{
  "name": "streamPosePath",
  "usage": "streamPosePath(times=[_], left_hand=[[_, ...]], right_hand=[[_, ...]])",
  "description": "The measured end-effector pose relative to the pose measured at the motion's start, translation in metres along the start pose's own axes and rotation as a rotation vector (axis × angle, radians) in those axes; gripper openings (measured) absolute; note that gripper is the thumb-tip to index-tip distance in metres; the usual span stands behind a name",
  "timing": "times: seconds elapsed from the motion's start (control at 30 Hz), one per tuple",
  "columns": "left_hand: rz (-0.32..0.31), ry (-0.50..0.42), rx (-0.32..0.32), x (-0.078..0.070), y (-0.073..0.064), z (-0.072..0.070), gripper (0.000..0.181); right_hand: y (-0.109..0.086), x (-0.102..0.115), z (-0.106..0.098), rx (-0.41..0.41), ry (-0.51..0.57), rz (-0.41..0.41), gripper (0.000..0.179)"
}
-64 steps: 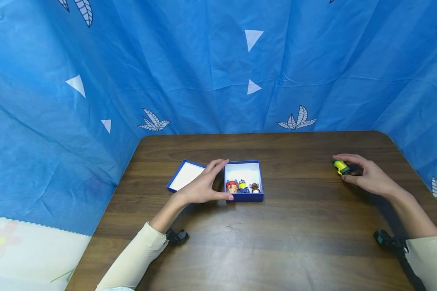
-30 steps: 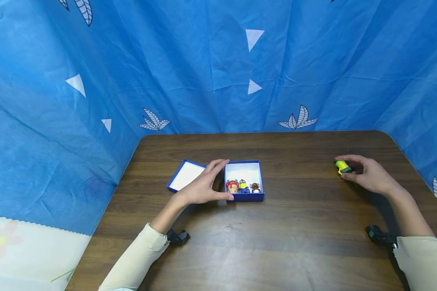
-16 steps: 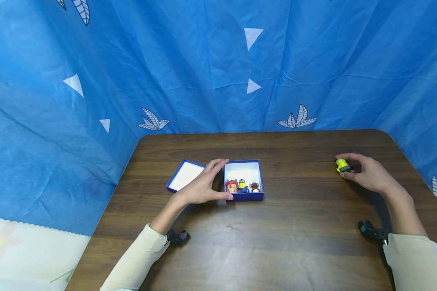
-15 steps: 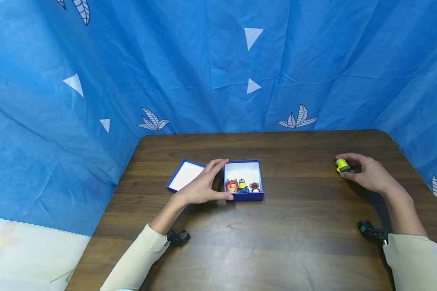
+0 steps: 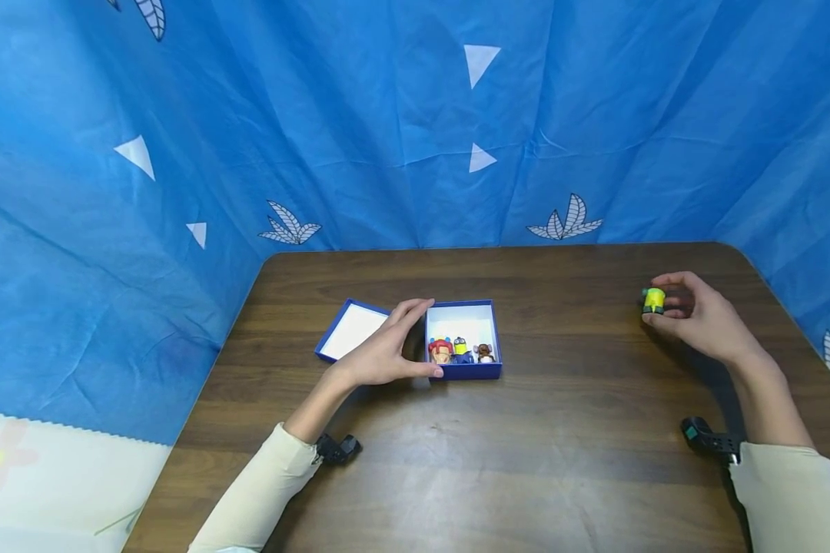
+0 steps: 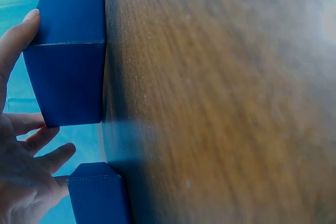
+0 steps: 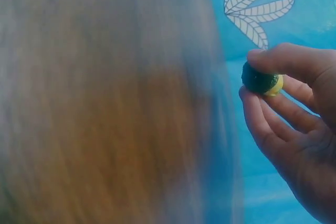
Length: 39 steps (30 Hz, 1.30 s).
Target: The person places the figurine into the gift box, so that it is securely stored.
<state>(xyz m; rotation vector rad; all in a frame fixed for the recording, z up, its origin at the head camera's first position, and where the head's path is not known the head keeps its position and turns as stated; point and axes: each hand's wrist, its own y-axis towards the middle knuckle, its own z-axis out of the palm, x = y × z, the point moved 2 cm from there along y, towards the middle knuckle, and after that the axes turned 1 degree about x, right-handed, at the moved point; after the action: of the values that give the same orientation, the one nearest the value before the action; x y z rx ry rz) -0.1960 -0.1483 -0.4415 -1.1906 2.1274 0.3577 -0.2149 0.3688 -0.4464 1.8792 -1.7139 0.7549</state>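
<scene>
My left hand [image 5: 383, 355] holds the left side of an open blue box [image 5: 465, 372], thumb at the front corner and fingers at the back. In the left wrist view the fingers reach around the blue box [image 6: 65, 85]. Inside it, along the front wall, are a red-topped figure [image 5: 440, 351], a yellow-and-blue figure [image 5: 460, 350] and a small brown-headed figure [image 5: 484, 353]. Far to the right, my right hand [image 5: 708, 322] pinches a small yellow toy figure [image 5: 653, 300] upright between thumb and fingertips. The right wrist view shows the figure's dark green base [image 7: 260, 81].
The blue lid [image 5: 353, 332], white inside facing up, lies left of the box, partly behind my left hand. A brown wooden table [image 5: 546, 453] carries everything. A blue patterned curtain [image 5: 401, 138] hangs along its back and sides.
My right hand has raised the yellow figure slightly and turned it from tilted to upright, shifting a little away and to the right. The left hand stays on the box.
</scene>
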Motion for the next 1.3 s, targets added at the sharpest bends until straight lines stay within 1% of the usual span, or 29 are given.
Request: streamPosePath(times=[0.1, 0.27, 0.47, 0.87, 1.17, 1.3], left_hand=[[-0.003, 0.001, -0.009, 0.0, 0.0, -0.001, 0.117], [0.001, 0.011, -0.007, -0.001, 0.001, -0.002, 0.117], [-0.002, 0.007, -0.002, 0.0, 0.003, -0.002, 0.118], [-0.006, -0.003, 0.022, -0.001, 0.002, -0.001, 0.117], [-0.011, -0.007, 0.025, 0.0, 0.003, -0.003, 0.117], [-0.016, -0.016, 0.027, -0.002, 0.003, -0.006, 0.118]], right_hand=[[0.001, 0.005, -0.001, -0.011, -0.003, -0.009, 0.068], [0.001, 0.011, -0.004, -0.063, -0.022, -0.034, 0.059], [0.0, 0.014, -0.003, -0.11, 0.012, -0.035, 0.057], [-0.005, 0.013, -0.003, -0.132, 0.107, -0.068, 0.054], [-0.005, 0.016, -0.004, -0.17, 0.13, -0.107, 0.051], [-0.003, 0.015, -0.002, -0.158, 0.146, -0.107, 0.052]])
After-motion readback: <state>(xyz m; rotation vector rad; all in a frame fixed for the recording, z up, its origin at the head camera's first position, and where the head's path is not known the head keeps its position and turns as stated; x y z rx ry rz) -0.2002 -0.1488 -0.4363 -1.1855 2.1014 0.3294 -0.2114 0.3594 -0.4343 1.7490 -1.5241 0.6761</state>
